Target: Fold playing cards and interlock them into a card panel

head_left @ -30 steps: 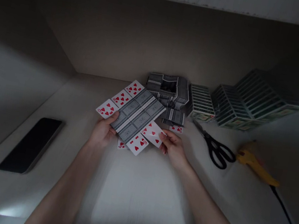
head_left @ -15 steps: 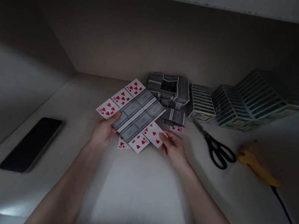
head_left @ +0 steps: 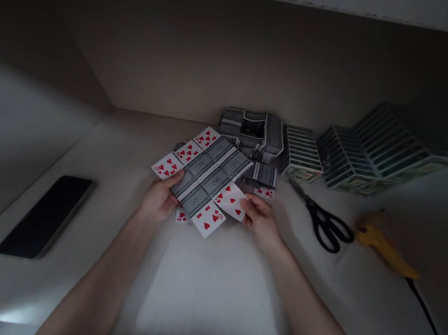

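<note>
A flat panel of joined playing cards [head_left: 209,173] hovers just above the white desk [head_left: 205,297]: grey patterned backs in the middle, red heart faces along both long edges. My left hand [head_left: 160,199] grips its near left corner, thumb on top. At the near right edge my right hand [head_left: 261,217] pinches a heart card [head_left: 230,199]. Another heart card [head_left: 181,216] peeks out beneath the panel.
Behind the panel lies a heap of folded card pieces [head_left: 254,132]. Rows of card boxes [head_left: 365,152] stand at the back right. Black scissors [head_left: 323,219] and a yellow glue gun [head_left: 383,247] with its cable lie to the right. A dark phone [head_left: 46,214] rests left.
Both hands have shifted the card panel slightly to the right and toward me; its left corner has moved inward.
</note>
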`<state>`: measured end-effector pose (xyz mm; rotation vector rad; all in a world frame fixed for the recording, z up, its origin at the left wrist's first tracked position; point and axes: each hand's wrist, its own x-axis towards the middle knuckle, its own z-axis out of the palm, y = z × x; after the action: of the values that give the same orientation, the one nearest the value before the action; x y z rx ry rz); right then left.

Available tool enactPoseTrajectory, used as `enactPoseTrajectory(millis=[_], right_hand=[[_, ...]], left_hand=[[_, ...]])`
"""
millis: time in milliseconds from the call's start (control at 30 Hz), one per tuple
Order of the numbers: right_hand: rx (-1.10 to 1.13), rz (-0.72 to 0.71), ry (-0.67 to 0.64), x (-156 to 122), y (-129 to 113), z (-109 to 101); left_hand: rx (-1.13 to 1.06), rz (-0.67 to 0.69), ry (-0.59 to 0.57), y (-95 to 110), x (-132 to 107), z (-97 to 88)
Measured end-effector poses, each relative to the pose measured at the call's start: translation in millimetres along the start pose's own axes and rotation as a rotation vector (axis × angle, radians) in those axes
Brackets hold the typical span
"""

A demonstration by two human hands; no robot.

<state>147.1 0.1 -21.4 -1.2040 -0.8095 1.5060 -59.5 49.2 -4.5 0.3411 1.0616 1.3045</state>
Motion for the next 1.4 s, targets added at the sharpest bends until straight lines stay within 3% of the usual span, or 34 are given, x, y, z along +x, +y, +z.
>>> enactPoseTrajectory(millis=[300,667,1033,1267,1400], right_hand=[[-0.152,-0.064,0.054,-1.7,2.3,2.3],[0.052,0.035,0.021,-1.2,-2.4,1.3],[-0.03,-0.037,0.04,-0.2,4.0,2.4],[-0.047,-0.056,0.13,0.9,7.1,1.6],[0.051,-0.033,0.04,0.2,0.8,0.4]], left_hand=[[0.017,0.185,-0.001,2.9,-8.6,7.1],[-0.022,0.1,0.016,-4.3,-3.2,5.8],[-0.002,0.173,0.0,-6.1,-6.2,8.8],[0.022,0.208,-0.02,-8.4,-8.9,10.0],[0.017,0.167,0.022,-10.3,-7.2,8.6]])
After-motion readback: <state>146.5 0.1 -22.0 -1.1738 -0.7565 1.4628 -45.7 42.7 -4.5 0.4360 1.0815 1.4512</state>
